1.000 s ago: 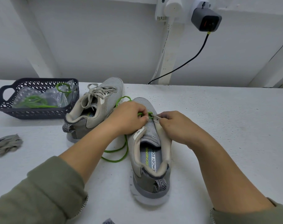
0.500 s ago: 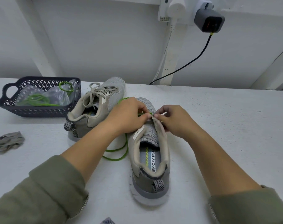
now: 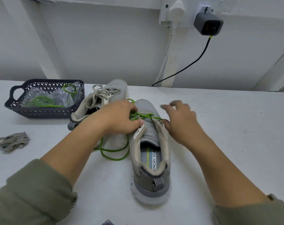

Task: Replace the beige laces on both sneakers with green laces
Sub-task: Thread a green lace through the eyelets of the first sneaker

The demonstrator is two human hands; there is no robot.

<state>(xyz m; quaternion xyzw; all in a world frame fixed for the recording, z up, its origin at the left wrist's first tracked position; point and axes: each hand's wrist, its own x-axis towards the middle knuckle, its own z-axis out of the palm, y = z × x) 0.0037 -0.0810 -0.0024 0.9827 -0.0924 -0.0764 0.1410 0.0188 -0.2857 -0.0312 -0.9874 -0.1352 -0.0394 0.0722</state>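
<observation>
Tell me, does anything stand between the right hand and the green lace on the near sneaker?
Nothing visible does. The right hand is open just beside the right edge of the near sneaker, where the green lace comes out. The left hand holds the lace from the opposite side.

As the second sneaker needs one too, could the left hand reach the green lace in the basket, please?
Probably yes: that spare lace lies in an open basket on the left hand's side, the laced sneaker beside it blocking nothing. The hand must first release the threaded lace it pinches.
</observation>
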